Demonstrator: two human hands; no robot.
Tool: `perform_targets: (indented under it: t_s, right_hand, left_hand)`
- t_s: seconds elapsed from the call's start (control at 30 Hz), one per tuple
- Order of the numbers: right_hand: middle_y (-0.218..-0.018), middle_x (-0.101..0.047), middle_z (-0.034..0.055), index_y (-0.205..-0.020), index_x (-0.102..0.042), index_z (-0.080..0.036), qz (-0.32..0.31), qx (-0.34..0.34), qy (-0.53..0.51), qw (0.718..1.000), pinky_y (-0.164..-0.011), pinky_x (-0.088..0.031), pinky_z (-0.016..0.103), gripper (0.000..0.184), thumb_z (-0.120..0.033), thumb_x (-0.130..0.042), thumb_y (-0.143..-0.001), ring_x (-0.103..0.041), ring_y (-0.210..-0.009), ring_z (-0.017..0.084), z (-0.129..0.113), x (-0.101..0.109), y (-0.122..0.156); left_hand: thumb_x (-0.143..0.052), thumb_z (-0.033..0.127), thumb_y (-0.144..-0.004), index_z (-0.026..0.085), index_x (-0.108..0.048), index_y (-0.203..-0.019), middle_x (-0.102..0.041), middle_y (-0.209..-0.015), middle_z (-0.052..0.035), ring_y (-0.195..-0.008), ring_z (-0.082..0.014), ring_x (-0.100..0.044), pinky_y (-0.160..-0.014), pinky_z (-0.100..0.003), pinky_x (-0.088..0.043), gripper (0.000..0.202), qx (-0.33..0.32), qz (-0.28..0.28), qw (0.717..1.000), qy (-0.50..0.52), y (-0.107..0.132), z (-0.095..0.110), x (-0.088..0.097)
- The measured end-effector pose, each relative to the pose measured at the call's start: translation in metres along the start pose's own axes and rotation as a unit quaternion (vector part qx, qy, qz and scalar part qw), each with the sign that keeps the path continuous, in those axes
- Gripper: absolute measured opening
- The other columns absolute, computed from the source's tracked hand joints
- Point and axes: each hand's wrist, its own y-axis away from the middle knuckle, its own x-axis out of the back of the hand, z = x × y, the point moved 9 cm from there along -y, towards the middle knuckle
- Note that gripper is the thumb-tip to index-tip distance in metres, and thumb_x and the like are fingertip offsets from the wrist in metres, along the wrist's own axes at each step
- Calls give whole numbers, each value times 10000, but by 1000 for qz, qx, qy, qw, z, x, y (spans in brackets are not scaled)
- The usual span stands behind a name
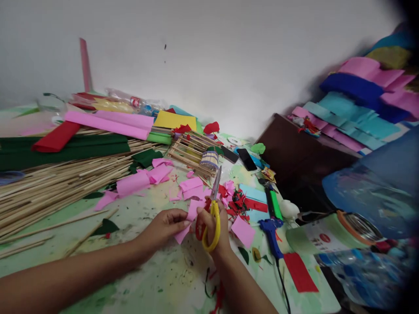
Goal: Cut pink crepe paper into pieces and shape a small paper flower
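Note:
A small piece of pink paper (193,210) is pinched between the thumb and fingers of my left hand (172,224). My right hand (220,226) grips a pair of scissors (214,218) with yellow and red handles, the blades pointing up and away over the table. Both hands are close together, with the pink paper beside the scissors. Just past them lie more pink pieces (191,187) and a heap of red scraps (238,203). A loose pink square (243,232) rests to the right of my right hand.
Long thin sticks (65,187) and dark green paper (65,152) cover the left side. A blue glue gun (272,233) with its cord, a red rectangle (300,272) and a phone (246,159) lie on the right. Beyond the table's right edge are a green container (321,235) and water bottles (363,270).

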Motion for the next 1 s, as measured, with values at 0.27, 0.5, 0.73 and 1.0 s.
perform_targets:
  t_s: [0.27,0.5,0.73,1.0]
  right_hand:
    - [-565,-438,-94,-954,-507,-173,-38,5,54,998,-430,-352,176,381,-270,-665,-621,-411,-449,62,2,-5,0]
    - [-594,-481,-77,-984,-490,-176,-77,1,97,992,-427,-333,177,424,-334,-666,-632,-412,-456,67,3,-16,3]
    - [-627,-517,-53,-1034,-534,-194,-94,72,390,913,-509,-348,209,389,-294,-623,-669,-482,-545,117,-20,-21,11]
    - [-998,-605,92,-1179,-503,-182,-117,117,507,846,-714,-404,290,527,-327,-634,-690,-557,-869,226,-25,-31,18]
  left_hand:
    - [-673,310,-711,182,-703,-861,-682,-869,-72,-798,-217,-601,-731,-296,-443,200,-32,-6,999,7,-6,5,5]
    - [-735,290,-657,144,-643,-707,-617,-648,-10,-587,-132,-544,-560,-229,-413,180,-27,82,994,70,-11,3,25]
    - [-782,231,-599,133,-641,-684,-596,-659,12,-628,-92,-523,-631,-194,-426,192,-106,171,962,187,-19,29,59]
    - [-763,171,-614,143,-661,-767,-643,-719,3,-691,-108,-562,-699,-218,-444,185,-142,173,950,216,-18,39,65]
